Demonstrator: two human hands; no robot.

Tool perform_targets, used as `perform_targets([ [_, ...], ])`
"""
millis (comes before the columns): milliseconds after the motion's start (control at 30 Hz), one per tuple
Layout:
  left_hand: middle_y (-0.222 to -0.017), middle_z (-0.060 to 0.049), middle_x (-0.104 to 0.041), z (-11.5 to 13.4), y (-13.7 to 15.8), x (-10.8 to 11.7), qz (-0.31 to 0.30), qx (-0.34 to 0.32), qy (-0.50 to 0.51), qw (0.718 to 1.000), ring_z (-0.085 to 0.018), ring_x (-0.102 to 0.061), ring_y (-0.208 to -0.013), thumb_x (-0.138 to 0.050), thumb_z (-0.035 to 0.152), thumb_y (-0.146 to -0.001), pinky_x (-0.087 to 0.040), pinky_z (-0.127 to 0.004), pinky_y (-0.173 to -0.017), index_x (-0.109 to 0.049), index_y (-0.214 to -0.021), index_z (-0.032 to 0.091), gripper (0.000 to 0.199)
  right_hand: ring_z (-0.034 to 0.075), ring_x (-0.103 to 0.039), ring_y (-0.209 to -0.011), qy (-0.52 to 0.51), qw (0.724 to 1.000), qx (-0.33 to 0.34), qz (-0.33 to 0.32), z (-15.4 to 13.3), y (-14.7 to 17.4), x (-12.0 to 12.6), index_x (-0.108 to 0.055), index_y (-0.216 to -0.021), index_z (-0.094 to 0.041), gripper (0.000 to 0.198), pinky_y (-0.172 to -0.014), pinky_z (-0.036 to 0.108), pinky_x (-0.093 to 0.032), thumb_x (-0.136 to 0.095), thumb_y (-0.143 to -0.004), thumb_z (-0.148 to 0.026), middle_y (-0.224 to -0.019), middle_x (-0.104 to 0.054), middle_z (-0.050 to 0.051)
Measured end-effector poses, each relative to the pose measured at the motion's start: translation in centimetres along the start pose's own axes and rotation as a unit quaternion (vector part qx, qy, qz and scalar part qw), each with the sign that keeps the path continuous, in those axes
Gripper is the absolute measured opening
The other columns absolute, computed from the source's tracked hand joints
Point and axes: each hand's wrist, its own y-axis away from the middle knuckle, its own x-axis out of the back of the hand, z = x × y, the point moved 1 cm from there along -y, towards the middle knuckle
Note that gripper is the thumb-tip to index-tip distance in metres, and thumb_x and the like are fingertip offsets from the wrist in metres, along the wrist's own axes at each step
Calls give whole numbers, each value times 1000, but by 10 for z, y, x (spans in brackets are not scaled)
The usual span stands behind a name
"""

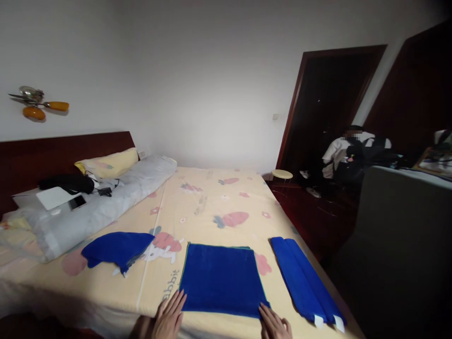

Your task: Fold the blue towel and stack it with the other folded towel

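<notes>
A blue cloth (221,280) with a thin green edge lies flat in a near-square on the bed, close to its front edge. My left hand (170,315) rests with fingers stretched out at the cloth's near left corner. At the near right corner, the fingertips of my right hand (274,322) touch the cloth, fingers extended. Neither hand grips anything. To the right lie two long folded blue cloths (305,278), side by side, with white tags at their near ends. A crumpled blue cloth (118,249) sits to the left.
The bed (208,193) has a patterned yellow sheet. A rolled grey quilt (106,207) carries a phone (77,202), a white flat object (54,198) and cables. Behind it is a pillow (109,163). A stool (281,174) and a seated person (339,153) are beyond the bed's right side.
</notes>
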Motion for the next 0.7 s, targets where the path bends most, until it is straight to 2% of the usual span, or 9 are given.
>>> perform_targets([
  [100,-146,7,-48,-4,-2,-4,4,-12,-8,1000,-14,-50,-130,-44,16,-88,-40,-32,-108,-21,-147,42,68,23,-63,-112,1,999,-44,22,-8,-10,0,-62,-122,-37,40,-86,36,-44,-53,-83,-34,-128,-65,-1],
  [200,-140,6,-56,-8,-11,-9,2,-2,17,1000,-16,-55,-126,-48,9,-80,-42,-34,-107,-41,-141,41,69,24,-63,-110,-5,995,-78,57,-21,-23,9,-66,-114,-35,36,-87,38,-42,-53,-81,-29,-121,-69,1],
  [300,-126,3,-68,-13,-21,-3,-9,35,106,994,-19,-62,-117,-50,10,-77,-46,-38,-104,-63,-122,38,55,22,-64,-103,-47,993,-88,56,-28,-34,27,-68,-105,-32,34,-89,39,-40,-50,-79,-22,-111,-72,2],
  [367,-112,-1,-75,-15,-28,4,12,97,191,977,-22,-66,-108,-55,18,-75,-49,-40,-100,-73,-105,34,39,22,-64,-96,-93,989,-107,45,-28,-39,41,-70,-97,-29,29,-88,38,-39,-47,-80,-23,-98,-73,3],
  [467,-88,-4,-78,-18,-39,11,53,206,323,922,-24,-69,-90,-60,32,-70,-56,-36,-86,-76,-82,27,21,23,-64,-85,-185,969,-162,23,-26,-46,59,-70,-84,-25,27,-83,36,-43,-45,-80,-32,-83,-72,5],
  [533,-82,-4,-76,-18,-46,12,60,238,371,896,-23,-70,-83,-59,39,-69,-57,-32,-80,-73,-77,23,23,21,-63,-76,-255,946,-200,19,-25,-50,66,-68,-78,-23,29,-76,33,-46,-44,-78,-39,-75,-70,4],
  [633,-81,-4,-74,-18,-54,11,67,253,376,889,-22,-69,-82,-56,40,-72,-56,-30,-77,-70,-83,21,26,19,-61,-65,-318,917,-238,38,-22,-53,67,-66,-82,-23,33,-65,29,-47,-43,-78,-46,-67,-67,1],
  [700,-77,-2,-71,-17,-56,9,59,269,328,903,-20,-68,-77,-56,34,-73,-55,-29,-74,-70,-90,22,25,19,-61,-64,-296,922,-243,55,-17,-53,62,-66,-87,-23,33,-63,29,-47,-44,-78,-47,-67,-67,1],
])
